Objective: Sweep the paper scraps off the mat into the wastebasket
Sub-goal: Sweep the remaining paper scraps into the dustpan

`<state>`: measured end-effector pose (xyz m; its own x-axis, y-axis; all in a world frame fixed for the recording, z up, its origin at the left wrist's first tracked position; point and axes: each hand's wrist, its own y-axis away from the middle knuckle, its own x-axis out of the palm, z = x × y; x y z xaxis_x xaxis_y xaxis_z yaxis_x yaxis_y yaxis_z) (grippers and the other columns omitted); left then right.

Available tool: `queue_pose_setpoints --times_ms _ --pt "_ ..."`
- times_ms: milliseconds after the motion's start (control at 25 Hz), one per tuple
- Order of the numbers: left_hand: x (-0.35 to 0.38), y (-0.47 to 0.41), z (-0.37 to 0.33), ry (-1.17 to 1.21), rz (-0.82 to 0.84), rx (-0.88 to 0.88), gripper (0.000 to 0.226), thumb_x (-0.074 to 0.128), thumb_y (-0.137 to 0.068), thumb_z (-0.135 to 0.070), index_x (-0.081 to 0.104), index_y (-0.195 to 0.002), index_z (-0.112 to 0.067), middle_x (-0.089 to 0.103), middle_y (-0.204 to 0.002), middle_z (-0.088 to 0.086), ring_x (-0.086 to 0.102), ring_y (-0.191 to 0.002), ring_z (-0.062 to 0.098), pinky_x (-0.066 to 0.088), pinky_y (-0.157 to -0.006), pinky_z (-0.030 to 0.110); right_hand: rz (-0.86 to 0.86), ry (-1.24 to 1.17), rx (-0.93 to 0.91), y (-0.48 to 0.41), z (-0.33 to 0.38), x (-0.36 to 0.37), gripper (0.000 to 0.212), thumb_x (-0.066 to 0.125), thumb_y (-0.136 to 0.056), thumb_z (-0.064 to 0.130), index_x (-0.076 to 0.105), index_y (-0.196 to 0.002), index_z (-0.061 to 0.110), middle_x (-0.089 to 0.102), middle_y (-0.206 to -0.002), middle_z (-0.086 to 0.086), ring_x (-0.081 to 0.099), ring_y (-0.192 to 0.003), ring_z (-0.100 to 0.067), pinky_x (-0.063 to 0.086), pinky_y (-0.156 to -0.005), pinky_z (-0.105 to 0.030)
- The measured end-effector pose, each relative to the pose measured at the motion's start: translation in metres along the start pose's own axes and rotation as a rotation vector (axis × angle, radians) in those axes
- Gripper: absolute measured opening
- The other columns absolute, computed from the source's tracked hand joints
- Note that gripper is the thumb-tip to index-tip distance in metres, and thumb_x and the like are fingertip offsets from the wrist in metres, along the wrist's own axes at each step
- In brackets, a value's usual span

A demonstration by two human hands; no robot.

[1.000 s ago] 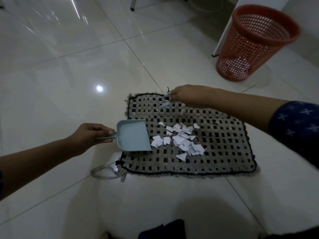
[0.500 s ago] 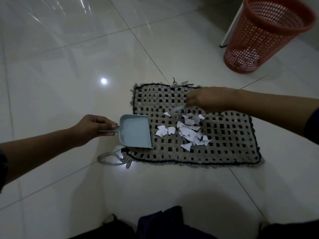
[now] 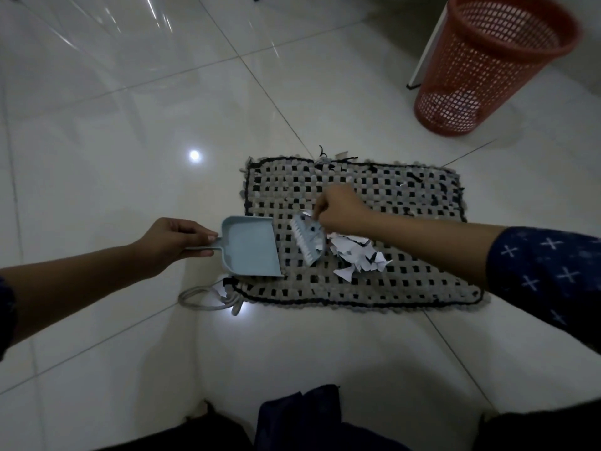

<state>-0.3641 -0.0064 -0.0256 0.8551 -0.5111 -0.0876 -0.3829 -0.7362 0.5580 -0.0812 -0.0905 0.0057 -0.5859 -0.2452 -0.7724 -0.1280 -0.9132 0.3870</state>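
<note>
A woven grey and black mat [image 3: 374,288] lies on the tiled floor. White paper scraps [image 3: 356,255] are heaped near its middle. My left hand [image 3: 175,240] grips the handle of a pale blue dustpan [image 3: 250,247], whose open edge rests on the mat's left side. My right hand [image 3: 341,211] holds a small pale blue brush [image 3: 307,239], bristles pointing left toward the pan, between the pan and the scraps. The pan looks empty. The red mesh wastebasket [image 3: 487,66] stands at the far right, beyond the mat.
A loop of grey cord [image 3: 208,297] trails off the mat's front left corner. A white panel edge [image 3: 426,50] stands just left of the wastebasket. Glossy white floor tiles surround the mat. Dark clothing [image 3: 312,418] shows at the bottom edge.
My right hand moved from the mat's far edge down to the scraps, and the brush now shows beside the dustpan. The scraps are pushed into a tighter heap. The dustpan barely moved.
</note>
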Motion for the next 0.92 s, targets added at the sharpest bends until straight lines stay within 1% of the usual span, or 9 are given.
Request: queue_pose_setpoints --times_ms 80,160,240,360,480,560,720,840,920 --pt "0.006 -0.001 -0.003 0.007 0.023 0.002 0.011 0.061 -0.079 0.008 0.070 -0.076 0.004 0.074 -0.071 0.007 0.071 -0.066 0.015 0.056 -0.059 0.019 -0.035 -0.013 0.092 -0.001 -0.019 -0.016 0.019 0.056 -0.080 -0.008 0.070 -0.089 -0.017 0.070 -0.091 -0.035 0.059 -0.052 -0.026 0.047 -0.042 -0.017" --pt "0.010 -0.004 -0.008 0.009 0.039 0.012 0.017 0.061 -0.079 0.007 0.073 -0.069 0.000 0.074 -0.071 0.007 0.071 -0.067 0.016 0.056 -0.059 0.019 -0.074 -0.041 0.144 -0.004 -0.033 -0.029 0.019 0.057 -0.081 -0.009 0.070 -0.090 -0.017 0.070 -0.092 -0.034 0.070 -0.076 -0.040 0.062 -0.063 -0.033" --pt "0.010 -0.007 -0.011 0.012 0.049 0.019 0.020 0.061 -0.078 0.007 0.074 -0.066 -0.003 0.074 -0.072 0.008 0.071 -0.068 0.017 0.056 -0.061 0.020 -0.096 -0.071 0.141 -0.006 -0.031 -0.037 0.019 0.056 -0.082 -0.009 0.069 -0.092 -0.018 0.070 -0.093 -0.034 0.070 -0.085 -0.042 0.062 -0.073 -0.044" --pt "0.010 -0.009 -0.011 0.022 0.045 0.019 0.019 0.061 -0.079 0.008 0.073 -0.068 -0.002 0.074 -0.072 0.009 0.071 -0.069 0.018 0.057 -0.061 0.021 -0.087 -0.140 0.092 -0.009 -0.009 -0.025 0.018 0.056 -0.085 -0.006 0.071 -0.093 -0.014 0.072 -0.093 -0.027 0.072 -0.079 -0.035 0.061 -0.058 -0.027" --pt "0.014 -0.008 -0.009 0.024 0.046 0.027 0.010 0.061 -0.078 0.008 0.070 -0.076 0.004 0.074 -0.072 0.009 0.071 -0.068 0.017 0.057 -0.061 0.020 -0.094 -0.121 0.080 -0.015 0.004 -0.009 0.019 0.056 -0.084 -0.007 0.068 -0.093 -0.019 0.070 -0.096 -0.033 0.071 -0.083 -0.040 0.061 -0.073 -0.046" --pt "0.021 -0.010 -0.011 0.021 0.057 0.042 0.007 0.061 -0.078 0.007 0.068 -0.081 0.006 0.074 -0.072 0.007 0.071 -0.068 0.017 0.057 -0.061 0.020 -0.147 -0.104 0.153 -0.018 -0.007 -0.017 0.020 0.059 -0.082 -0.004 0.068 -0.094 -0.018 0.069 -0.097 -0.034 0.070 -0.078 -0.036 0.059 -0.078 -0.050" --pt "0.041 -0.019 -0.017 0.032 0.089 0.063 0.008 0.063 -0.077 0.006 0.067 -0.084 0.007 0.074 -0.073 0.007 0.071 -0.068 0.017 0.057 -0.061 0.021 -0.213 -0.168 0.310 -0.004 -0.051 -0.045 0.018 0.058 -0.083 -0.007 0.068 -0.093 -0.018 0.069 -0.095 -0.034 0.068 -0.063 -0.031 0.063 -0.068 -0.042" --pt "0.054 -0.033 -0.025 0.037 0.128 0.065 0.007 0.065 -0.075 0.004 0.069 -0.080 0.005 0.074 -0.080 0.012 0.072 -0.072 0.021 0.059 -0.067 0.027 -0.216 -0.343 0.372 0.012 -0.064 -0.068 0.017 0.054 -0.086 -0.009 0.071 -0.084 -0.007 0.067 -0.095 -0.023 0.067 -0.061 -0.023 0.061 -0.053 -0.023" --pt "0.062 -0.041 -0.026 0.010 0.142 0.064 0.007 0.067 -0.074 0.003 0.071 -0.079 0.003 0.072 -0.086 0.013 0.072 -0.074 0.020 0.059 -0.066 0.027 -0.315 -0.262 0.347 0.016 -0.073 -0.086 0.016 0.056 -0.083 -0.007 0.072 -0.086 -0.008 0.070 -0.090 -0.024 0.070 -0.067 -0.028 0.063 -0.062 -0.032"
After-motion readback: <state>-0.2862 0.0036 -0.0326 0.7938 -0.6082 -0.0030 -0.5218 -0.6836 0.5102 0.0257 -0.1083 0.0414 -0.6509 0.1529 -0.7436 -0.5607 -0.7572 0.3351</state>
